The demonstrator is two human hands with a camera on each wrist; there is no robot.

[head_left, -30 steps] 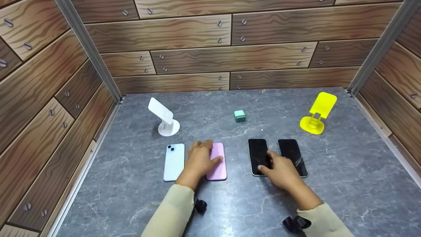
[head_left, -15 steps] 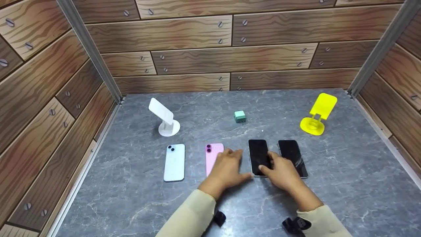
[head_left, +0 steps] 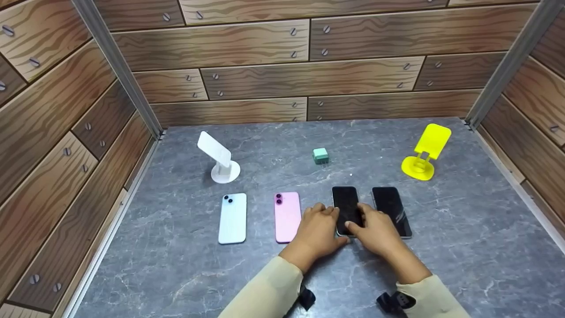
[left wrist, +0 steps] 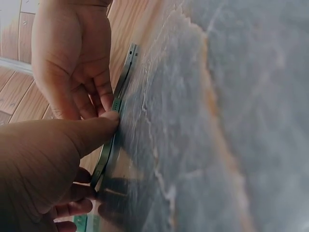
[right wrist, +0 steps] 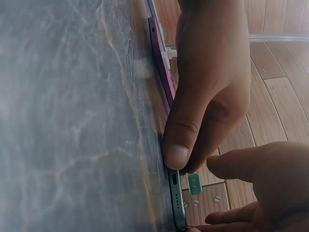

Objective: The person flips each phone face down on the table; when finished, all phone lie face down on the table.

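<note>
Four phones is several, all lying flat in a row on the table. My left hand (head_left: 317, 232) is at the near left corner of the inner black-screened phone (head_left: 345, 197), its thumb on the bottom edge and fingers along the left side. The right hand (head_left: 378, 227) keeps its fingertips at that phone's right edge, while its thumb stands off the screen in the right wrist view. Another black-screened phone (head_left: 388, 201) lies just right of it, partly behind the right hand. Left of the hands are a pink phone (head_left: 286, 216) and a light blue phone (head_left: 233, 221), backs up.
A white phone stand (head_left: 216, 152) is at the back left, a yellow phone stand (head_left: 432, 143) at the back right. Between them sits a small green block (head_left: 321, 155). Wood-patterned walls (head_left: 256, 44) enclose the grey marbled table (head_left: 176, 265).
My left hand has moved right, off the pink phone and over to the inner black-screened phone's left side. The right hand has stayed in place, and the phones look unmoved.
</note>
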